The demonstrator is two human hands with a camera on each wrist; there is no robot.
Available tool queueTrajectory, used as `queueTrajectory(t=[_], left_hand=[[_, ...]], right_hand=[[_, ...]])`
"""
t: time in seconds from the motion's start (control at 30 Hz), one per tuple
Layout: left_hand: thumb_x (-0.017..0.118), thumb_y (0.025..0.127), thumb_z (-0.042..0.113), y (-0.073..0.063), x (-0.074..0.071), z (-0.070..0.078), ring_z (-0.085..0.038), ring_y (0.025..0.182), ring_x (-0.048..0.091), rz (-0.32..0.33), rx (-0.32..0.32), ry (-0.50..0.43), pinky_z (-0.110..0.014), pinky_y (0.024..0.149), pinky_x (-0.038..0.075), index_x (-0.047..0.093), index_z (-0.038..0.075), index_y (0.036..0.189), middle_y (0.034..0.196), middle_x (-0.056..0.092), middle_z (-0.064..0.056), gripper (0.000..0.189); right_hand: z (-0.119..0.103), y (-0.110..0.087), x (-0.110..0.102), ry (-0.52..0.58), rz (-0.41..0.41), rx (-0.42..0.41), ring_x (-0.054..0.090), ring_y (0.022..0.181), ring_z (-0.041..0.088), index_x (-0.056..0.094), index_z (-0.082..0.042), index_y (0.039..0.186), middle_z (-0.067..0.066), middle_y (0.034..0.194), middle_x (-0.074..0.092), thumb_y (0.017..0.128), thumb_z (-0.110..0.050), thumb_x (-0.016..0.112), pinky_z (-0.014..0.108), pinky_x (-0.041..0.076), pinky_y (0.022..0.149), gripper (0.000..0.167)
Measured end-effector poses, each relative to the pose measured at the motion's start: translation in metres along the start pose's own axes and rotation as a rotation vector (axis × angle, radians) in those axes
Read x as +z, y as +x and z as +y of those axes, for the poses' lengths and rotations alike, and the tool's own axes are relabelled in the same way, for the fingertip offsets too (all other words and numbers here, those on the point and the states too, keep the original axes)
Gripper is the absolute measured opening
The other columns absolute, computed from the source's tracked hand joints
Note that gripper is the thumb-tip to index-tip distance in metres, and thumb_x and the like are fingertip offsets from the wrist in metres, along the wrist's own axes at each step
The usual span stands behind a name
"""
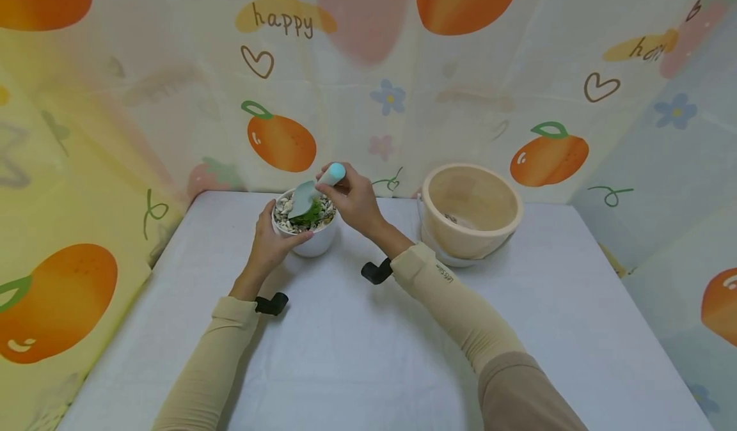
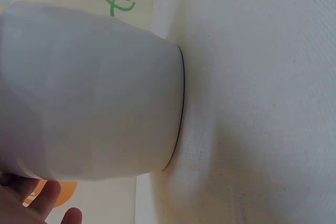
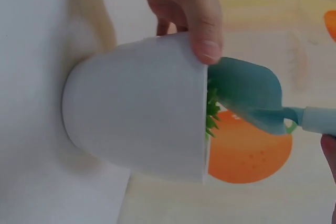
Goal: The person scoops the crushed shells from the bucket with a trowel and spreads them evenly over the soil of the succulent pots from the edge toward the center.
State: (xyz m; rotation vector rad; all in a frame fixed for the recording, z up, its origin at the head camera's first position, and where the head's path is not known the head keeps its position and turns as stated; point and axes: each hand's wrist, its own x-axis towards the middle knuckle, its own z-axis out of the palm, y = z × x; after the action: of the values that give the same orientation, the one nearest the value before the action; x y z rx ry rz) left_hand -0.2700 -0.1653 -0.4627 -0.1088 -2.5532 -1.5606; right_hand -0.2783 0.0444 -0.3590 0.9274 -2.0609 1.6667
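Note:
A white flowerpot [image 1: 316,244] stands at the back left of the table, filled with pale pebbles [image 1: 283,211] around a small green plant [image 1: 309,217]. My left hand [image 1: 267,242] holds the pot by its near left side, thumb at the rim. In my right hand [image 1: 358,202] is the handle of a small blue-green garden trowel [image 3: 252,93]. Its blade points down over the pebbles beside the plant; in the right wrist view the blade's tip is hidden behind the pot's rim. The left wrist view shows the pot's base on the cloth.
A larger beige planter [image 1: 460,238] with a handle stands to the right, near the back edge, a little dark material at its bottom. White cloth covers the table [image 1: 357,354]. A fruit-printed curtain [image 1: 345,111] hangs behind and along both sides.

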Motion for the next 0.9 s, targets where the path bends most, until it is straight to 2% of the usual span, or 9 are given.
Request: queueTrajectory(t=[0.2,0.37,0.63,0.8,0.9], left_hand=[[0.083,0.075,0.040,-0.001,-0.001,0.001,-0.037,0.142,0.025,-0.008,-0.010,-0.001,-0.062,0.115,0.021,0.012,0.009,0.155,0.155,0.024,-0.020,0.112],[0.084,0.074,0.040,-0.002,-0.001,0.002,-0.036,0.140,0.027,-0.007,-0.016,-0.007,-0.062,0.115,0.022,0.014,0.010,0.155,0.153,0.026,-0.020,0.111],[0.084,0.074,0.038,-0.002,-0.001,0.001,-0.034,0.140,0.027,-0.004,-0.016,-0.025,-0.061,0.115,0.022,0.014,0.010,0.155,0.154,0.025,-0.020,0.110],[0.084,0.074,0.035,-0.001,0.000,-0.001,-0.034,0.139,0.028,0.005,0.000,-0.044,-0.060,0.115,0.023,0.016,0.010,0.154,0.153,0.026,-0.019,0.108],[0.084,0.074,0.035,-0.001,0.001,-0.002,-0.034,0.139,0.028,0.007,0.005,-0.048,-0.060,0.115,0.023,0.016,0.009,0.154,0.153,0.025,-0.020,0.108]], right_hand=[[-0.009,0.003,-0.011,0.041,-0.082,0.067,0.068,0.106,0.032,0.055,0.006,0.116,0.024,0.110,0.067,0.092,-0.001,0.064,0.031,0.055,0.093,0.027],[-0.013,0.003,-0.021,0.068,-0.102,0.085,0.067,0.105,0.032,0.055,0.005,0.114,0.023,0.110,0.067,0.093,-0.002,0.062,0.032,0.055,0.092,0.024],[-0.011,0.002,-0.034,0.166,-0.032,0.110,0.066,0.105,0.038,0.051,0.008,0.114,0.030,0.108,0.064,0.093,0.002,0.060,0.037,0.053,0.096,0.023],[-0.008,0.001,-0.040,0.216,0.040,0.167,0.069,0.100,0.025,0.054,0.009,0.112,0.031,0.109,0.064,0.090,0.003,0.064,0.034,0.055,0.093,0.024],[-0.008,0.001,-0.044,0.252,0.095,0.199,0.069,0.094,0.014,0.055,0.012,0.113,0.023,0.104,0.066,0.088,0.005,0.065,0.034,0.056,0.089,0.027]])
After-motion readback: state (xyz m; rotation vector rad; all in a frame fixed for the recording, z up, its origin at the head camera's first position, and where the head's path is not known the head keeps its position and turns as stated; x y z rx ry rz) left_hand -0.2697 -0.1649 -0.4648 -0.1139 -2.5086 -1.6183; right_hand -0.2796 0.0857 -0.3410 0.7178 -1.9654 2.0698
